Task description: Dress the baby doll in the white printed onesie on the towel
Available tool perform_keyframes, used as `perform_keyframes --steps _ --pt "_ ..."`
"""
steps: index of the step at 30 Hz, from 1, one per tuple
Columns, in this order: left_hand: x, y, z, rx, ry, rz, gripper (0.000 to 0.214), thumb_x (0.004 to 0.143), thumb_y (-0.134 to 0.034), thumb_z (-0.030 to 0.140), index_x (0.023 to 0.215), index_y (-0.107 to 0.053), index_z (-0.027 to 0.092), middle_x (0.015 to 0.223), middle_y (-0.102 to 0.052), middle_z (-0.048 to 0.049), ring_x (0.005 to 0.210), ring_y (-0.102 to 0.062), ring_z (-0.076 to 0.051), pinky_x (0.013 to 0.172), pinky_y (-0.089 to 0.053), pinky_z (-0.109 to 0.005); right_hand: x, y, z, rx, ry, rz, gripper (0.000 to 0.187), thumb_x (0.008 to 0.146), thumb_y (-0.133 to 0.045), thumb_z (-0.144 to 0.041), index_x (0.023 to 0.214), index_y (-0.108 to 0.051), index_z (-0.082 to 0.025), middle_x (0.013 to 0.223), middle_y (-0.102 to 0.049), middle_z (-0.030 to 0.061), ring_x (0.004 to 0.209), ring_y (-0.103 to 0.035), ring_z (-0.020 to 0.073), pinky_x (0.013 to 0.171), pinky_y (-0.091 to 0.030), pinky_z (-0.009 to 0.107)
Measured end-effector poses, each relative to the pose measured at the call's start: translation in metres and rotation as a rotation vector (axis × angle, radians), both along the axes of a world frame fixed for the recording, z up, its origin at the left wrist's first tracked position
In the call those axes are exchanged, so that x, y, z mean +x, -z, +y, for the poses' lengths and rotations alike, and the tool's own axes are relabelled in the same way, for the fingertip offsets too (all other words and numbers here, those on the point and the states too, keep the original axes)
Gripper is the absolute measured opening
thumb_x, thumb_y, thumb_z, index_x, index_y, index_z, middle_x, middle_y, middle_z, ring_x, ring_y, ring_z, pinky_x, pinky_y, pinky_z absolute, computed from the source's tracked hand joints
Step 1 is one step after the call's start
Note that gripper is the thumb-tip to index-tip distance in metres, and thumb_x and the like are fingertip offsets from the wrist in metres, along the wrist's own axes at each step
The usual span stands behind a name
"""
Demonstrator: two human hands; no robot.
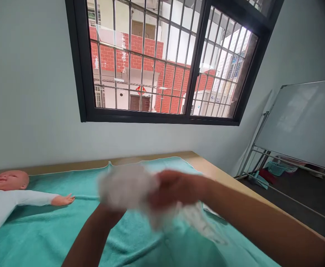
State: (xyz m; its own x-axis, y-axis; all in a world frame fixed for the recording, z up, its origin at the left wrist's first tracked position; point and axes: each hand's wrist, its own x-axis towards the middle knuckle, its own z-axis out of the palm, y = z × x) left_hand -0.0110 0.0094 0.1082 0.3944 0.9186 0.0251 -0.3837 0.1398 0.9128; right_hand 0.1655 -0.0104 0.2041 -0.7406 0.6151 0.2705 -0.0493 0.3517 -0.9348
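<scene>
A white cloth (126,185), smeared by motion, is up in front of me above a green towel (140,241). My right hand (170,189) is closed on the cloth's right side, its fingers blurred. My left hand (112,215) is at the cloth's lower left, and the cloth hides its fingers. Under my right forearm, a white garment-like cloth with a faint pattern (203,224) lies on the towel. To the left, a baby doll (1,207) in a white long-sleeved top rests on its back, one arm stretched towards my hands.
The towel covers a wooden table (215,170) whose back edge meets the wall. Above it is a barred window (151,118) with a dark frame. On the right stands a whiteboard (304,118) on a metal frame, with a light blue basket (276,168) low behind it.
</scene>
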Motion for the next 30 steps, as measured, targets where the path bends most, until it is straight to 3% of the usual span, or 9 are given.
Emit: perform_keyframes --steps 4,8,11,15,18,20,24,27,30 --pt "0.018 0.005 -0.003 -0.006 0.029 -0.034 0.084 0.069 -0.080 0.025 0.142 -0.038 0.029 0.116 -0.067 -0.0116 0.088 -0.071 -0.026 0.073 -0.056 -0.036 -0.011 0.067 -0.023 0.396 -0.415 -0.397 0.009 0.087 -0.063 -0.021 0.094 -0.068 -0.018 0.106 -0.073 0.0035 0.108 -0.064 0.0159 0.096 -0.045 0.022" --pt "0.022 0.007 0.000 0.005 -0.016 -0.044 0.077 0.067 -0.074 0.012 0.137 -0.045 0.024 0.111 -0.068 -0.0121 0.078 -0.070 -0.022 0.066 -0.054 -0.031 0.002 0.123 -0.031 0.955 -0.207 -0.669 0.027 0.095 -0.050 -0.019 0.119 -0.057 -0.009 0.117 -0.069 0.0138 0.115 -0.060 0.0210 0.108 -0.036 0.032" --pt "0.015 0.006 0.003 0.029 -0.097 -0.031 0.069 0.070 -0.066 0.012 0.135 -0.048 0.022 0.106 -0.068 -0.0093 0.067 -0.064 -0.015 0.057 -0.049 -0.025 0.021 0.141 -0.029 1.069 -0.212 -0.532 0.019 0.097 -0.049 -0.026 0.110 -0.059 -0.016 0.111 -0.071 0.0062 0.104 -0.063 0.0145 0.102 -0.039 0.027" --pt "0.002 0.003 0.007 0.158 -0.235 0.248 0.056 0.078 -0.065 0.031 0.132 -0.053 0.028 0.112 -0.062 -0.0055 0.083 -0.064 -0.018 0.069 -0.051 -0.028 0.058 0.151 -0.006 0.869 0.345 -0.559 0.022 0.090 -0.060 -0.038 0.077 -0.057 -0.021 0.078 -0.066 0.0004 0.073 -0.059 0.0132 0.069 -0.044 0.025" --pt "-0.001 0.010 0.013 0.415 -0.443 0.680 0.054 0.073 -0.071 0.040 0.125 -0.061 0.027 0.119 -0.050 -0.0051 0.103 -0.058 -0.023 0.088 -0.049 -0.034 0.087 0.174 0.020 0.639 0.731 -0.724 0.033 0.075 -0.075 -0.037 0.100 -0.059 -0.022 0.103 -0.064 0.0045 0.087 -0.058 0.0194 0.073 -0.043 0.029" --pt "0.000 0.021 0.017 0.552 -0.499 0.932 0.055 0.071 -0.071 0.032 0.124 -0.061 0.026 0.121 -0.043 -0.0053 0.101 -0.058 -0.020 0.090 -0.049 -0.033 0.102 0.194 0.034 0.527 0.752 -0.845 0.039 0.072 -0.076 -0.033 0.106 -0.060 -0.024 0.106 -0.063 0.0051 0.089 -0.058 0.0220 0.074 -0.043 0.031" --pt "0.001 0.047 0.024 0.670 -0.459 1.549 0.039 0.076 -0.052 0.008 0.110 -0.065 0.021 0.117 -0.047 -0.0086 0.090 -0.059 -0.020 0.072 -0.049 -0.032 0.110 0.217 0.047 0.471 0.740 -0.837 0.012 0.088 -0.050 -0.025 0.084 -0.062 -0.023 0.087 -0.064 0.0018 0.084 -0.058 0.0208 0.072 -0.038 0.031" --pt "-0.005 0.057 0.028 0.686 -0.355 1.850 0.032 0.071 -0.047 0.001 0.089 -0.065 0.020 0.113 -0.053 -0.0097 0.094 -0.058 -0.026 0.068 -0.047 -0.034 0.106 0.208 0.057 0.346 0.835 -0.591 0.021 0.092 -0.041 -0.030 0.080 -0.055 -0.022 0.078 -0.061 -0.0007 0.075 -0.055 0.0183 0.069 -0.038 0.030" --pt "-0.016 0.048 0.030 0.653 -0.365 1.841 0.024 0.076 -0.045 0.007 0.084 -0.063 0.020 0.100 -0.059 -0.0088 0.089 -0.059 -0.025 0.068 -0.045 -0.034 0.101 0.181 0.067 0.199 0.917 -0.278 0.026 0.091 -0.042 -0.040 0.077 -0.053 -0.022 0.074 -0.057 -0.0018 0.074 -0.052 0.0173 0.069 -0.040 0.028"
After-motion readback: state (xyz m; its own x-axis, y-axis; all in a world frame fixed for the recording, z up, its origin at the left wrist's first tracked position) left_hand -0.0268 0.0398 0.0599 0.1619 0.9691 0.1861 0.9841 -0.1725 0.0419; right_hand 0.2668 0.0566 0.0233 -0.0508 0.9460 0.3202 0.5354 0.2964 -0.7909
